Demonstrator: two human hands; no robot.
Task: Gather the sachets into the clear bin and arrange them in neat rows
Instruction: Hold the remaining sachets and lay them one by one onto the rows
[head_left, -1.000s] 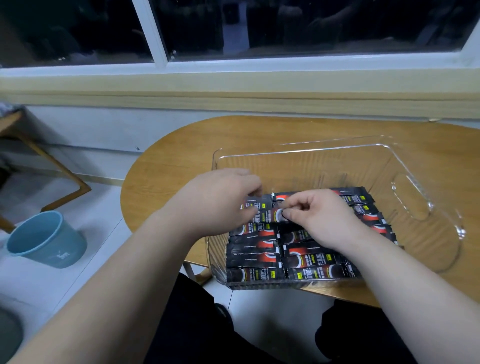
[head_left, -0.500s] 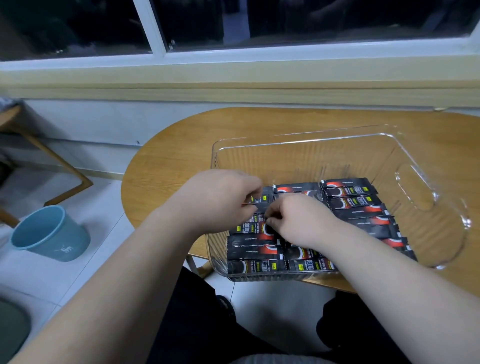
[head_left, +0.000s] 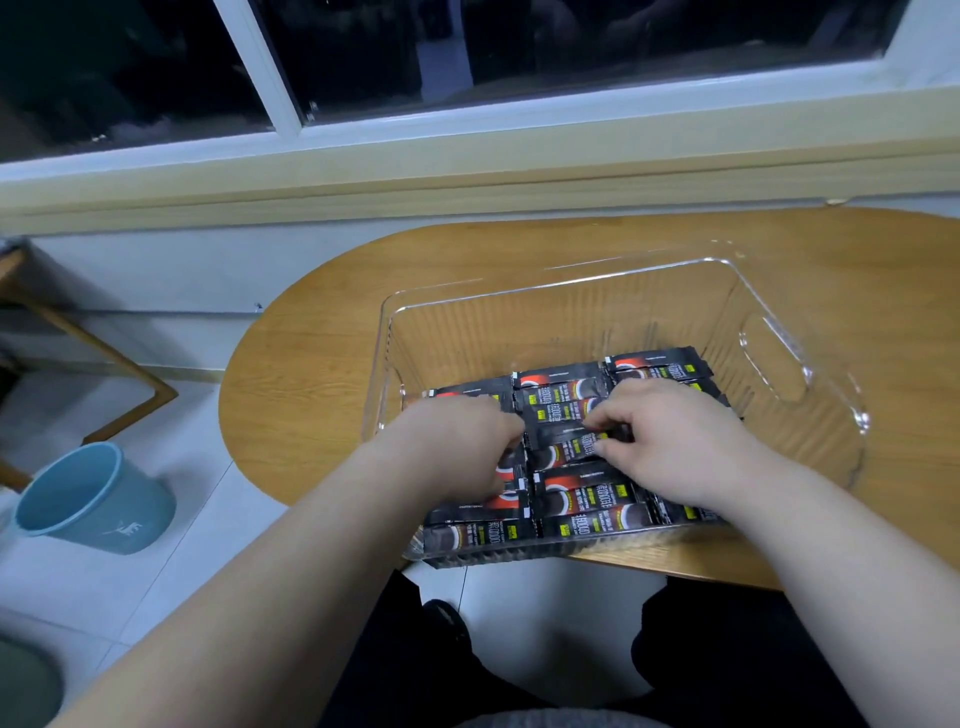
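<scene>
A clear plastic bin (head_left: 561, 296) stands on the wooden table (head_left: 311, 374) near its front edge. Several black-and-red sachets (head_left: 587, 499) lie flat inside it in three columns. My left hand (head_left: 457, 441) reaches into the left column, fingers curled down onto the sachets there. My right hand (head_left: 670, 436) is over the middle and right columns and pinches the end of one middle-column sachet (head_left: 566, 447) between thumb and fingers. Both hands hide part of the rows.
A light blue bucket (head_left: 93, 499) stands on the tiled floor at the left. A wooden chair frame (head_left: 78, 338) is at the far left. Behind the table runs a window sill (head_left: 467, 176). The bin's far half holds no sachets.
Both hands have moved slightly toward the front of the bin and apart. The right hand now pinches a middle-column sachet lower down; more of the back row shows.
</scene>
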